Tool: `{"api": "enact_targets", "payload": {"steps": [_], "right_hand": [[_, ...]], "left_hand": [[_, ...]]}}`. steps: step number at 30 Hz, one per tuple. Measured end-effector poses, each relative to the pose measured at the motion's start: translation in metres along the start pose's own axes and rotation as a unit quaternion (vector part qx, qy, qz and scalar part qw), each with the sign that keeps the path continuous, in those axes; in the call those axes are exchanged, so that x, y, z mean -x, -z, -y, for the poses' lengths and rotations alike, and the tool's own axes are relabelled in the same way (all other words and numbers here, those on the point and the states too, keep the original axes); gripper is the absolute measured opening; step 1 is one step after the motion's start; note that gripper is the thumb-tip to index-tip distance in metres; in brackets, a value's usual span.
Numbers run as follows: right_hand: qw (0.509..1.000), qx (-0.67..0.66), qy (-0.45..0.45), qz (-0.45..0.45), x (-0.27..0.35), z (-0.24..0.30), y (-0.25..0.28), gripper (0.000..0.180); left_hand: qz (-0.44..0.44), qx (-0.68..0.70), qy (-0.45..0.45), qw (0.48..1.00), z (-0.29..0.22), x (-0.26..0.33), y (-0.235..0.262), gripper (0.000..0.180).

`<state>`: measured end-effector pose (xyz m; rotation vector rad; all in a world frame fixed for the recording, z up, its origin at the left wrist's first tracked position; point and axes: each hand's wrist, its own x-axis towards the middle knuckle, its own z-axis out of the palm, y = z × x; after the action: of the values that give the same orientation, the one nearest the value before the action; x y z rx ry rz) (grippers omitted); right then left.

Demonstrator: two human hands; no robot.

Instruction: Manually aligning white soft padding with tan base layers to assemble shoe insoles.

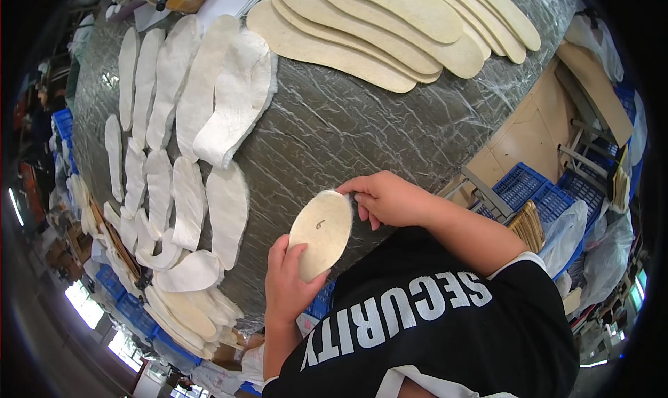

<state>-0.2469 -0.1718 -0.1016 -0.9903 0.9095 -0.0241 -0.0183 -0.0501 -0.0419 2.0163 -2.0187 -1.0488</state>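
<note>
A cream oval insole (323, 227) with a dark handwritten mark on its face is held up above the near edge of the table. My left hand (289, 280) grips its lower end, thumb across the face and fingers along the left edge. From the right, my right hand (390, 197) reaches the insole's top edge, index fingertip against it and the other fingers curled below. A thin white fuzzy rim shows along the insole's right side. Whether my right thumb presses behind the edge is hard to see.
White fleece insole pieces (228, 213) lie in rows on the dark table (327, 130), some curled. Cream insoles (362, 33) fan out at the far side; more are stacked (184, 311) at lower left. Blue crates (522, 182) and plastic bags (567, 234) stand to the right.
</note>
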Motion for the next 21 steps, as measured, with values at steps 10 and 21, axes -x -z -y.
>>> {"api": "enact_targets", "payload": {"steps": [10,21], "right_hand": [[0.999,0.034,-0.019,-0.011,0.003,0.004,-0.003,0.038],[0.8,0.518,0.303,0.01,-0.021,0.018,-0.029,0.094]], "left_hand": [[-0.004,-0.014,-0.011,1.0,0.003,-0.002,-0.002,0.063],[-0.008,0.046,0.017,0.999,-0.002,0.0,0.01,0.06]]}}
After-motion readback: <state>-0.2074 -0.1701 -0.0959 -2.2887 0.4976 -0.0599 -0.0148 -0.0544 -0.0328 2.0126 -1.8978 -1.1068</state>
